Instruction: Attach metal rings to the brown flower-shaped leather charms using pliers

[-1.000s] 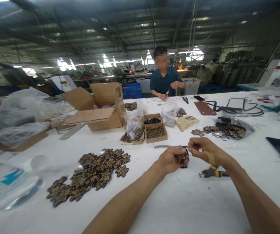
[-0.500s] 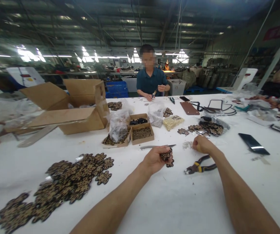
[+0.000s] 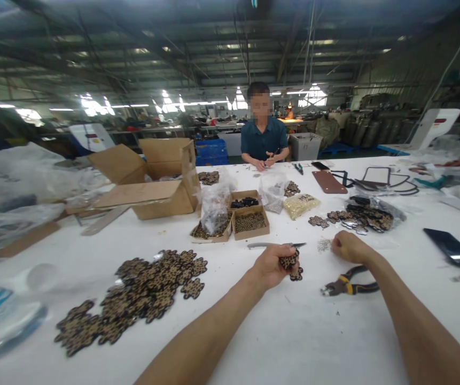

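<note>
My left hand [image 3: 274, 264] is closed around leopard-print flower pieces [image 3: 289, 260], one of them hanging below the fingers. A thin pointed metal tool [image 3: 259, 245] lies just behind that hand. Beside a scatter of tiny light bits [image 3: 324, 245], my right hand [image 3: 348, 247] has its fingertips pressed together at the table; whatever they pinch is too small to make out. Pliers with black and yellow handles [image 3: 348, 284] rest in front of the right hand. A large heap of leopard-print flower pieces [image 3: 145, 289] spreads over the table at the left.
Small cardboard trays [image 3: 250, 233] of metal parts stand behind my left hand, near an open carton [image 3: 165, 206]. A yellowish packet [image 3: 301, 205], more flower pieces and a dark phone [image 3: 454, 249] lie to the right. Across the table sits a person in a teal shirt [image 3: 264, 140].
The view has turned left, so the table's contents sit farther right in the picture. Both hands keep nearly the same place and grip. The person opposite has brought their hands together.
</note>
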### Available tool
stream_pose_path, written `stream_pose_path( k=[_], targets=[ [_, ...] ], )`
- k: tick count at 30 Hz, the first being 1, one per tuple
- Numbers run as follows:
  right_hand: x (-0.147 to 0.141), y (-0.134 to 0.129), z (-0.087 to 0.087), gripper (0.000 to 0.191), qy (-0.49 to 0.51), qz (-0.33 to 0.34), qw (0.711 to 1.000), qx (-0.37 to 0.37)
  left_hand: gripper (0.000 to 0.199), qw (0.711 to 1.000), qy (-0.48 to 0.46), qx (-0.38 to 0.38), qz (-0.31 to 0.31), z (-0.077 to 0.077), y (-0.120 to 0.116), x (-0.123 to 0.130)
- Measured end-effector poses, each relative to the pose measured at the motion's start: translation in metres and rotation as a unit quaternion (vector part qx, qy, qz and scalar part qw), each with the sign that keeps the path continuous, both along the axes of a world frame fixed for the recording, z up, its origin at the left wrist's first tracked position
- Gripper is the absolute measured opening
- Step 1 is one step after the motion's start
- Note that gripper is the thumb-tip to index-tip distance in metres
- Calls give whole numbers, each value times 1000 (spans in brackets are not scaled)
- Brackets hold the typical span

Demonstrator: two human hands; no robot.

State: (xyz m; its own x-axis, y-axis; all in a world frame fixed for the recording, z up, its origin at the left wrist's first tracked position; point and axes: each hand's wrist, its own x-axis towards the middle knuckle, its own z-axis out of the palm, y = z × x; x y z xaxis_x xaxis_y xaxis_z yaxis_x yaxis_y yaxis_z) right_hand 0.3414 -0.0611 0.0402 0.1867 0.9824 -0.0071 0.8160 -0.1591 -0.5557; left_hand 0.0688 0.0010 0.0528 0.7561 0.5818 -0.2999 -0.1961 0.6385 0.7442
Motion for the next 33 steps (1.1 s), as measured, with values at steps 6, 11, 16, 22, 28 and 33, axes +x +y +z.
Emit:
stream_pose_path(
  k=[6, 11, 16, 22, 28, 33],
  targets=[
    [-58, 2, 20, 32, 387, 100, 916, 23, 10, 1000, 5, -6, 6, 0, -1, -1],
    [-88, -2, 28, 26, 580, 116, 806, -27, 10, 1000, 0, -7, 4, 0, -1, -2],
    [-90, -3, 28, 25, 606, 104, 788, -35, 9, 1000, -3, -3, 2, 0, -2, -1],
    [-92, -2, 27, 27, 602, 89, 792, -44, 11, 1000, -8, 1, -4, -2, -1, -1],
    [-89, -3, 29, 27, 604, 93, 788, -75, 19, 999, -28, 18, -23, -3, 0, -3],
    [-81, -4, 36, 29, 465, 87, 881, 9, 23, 999, -25, 21, -21, -2, 0, -3]
  ],
)
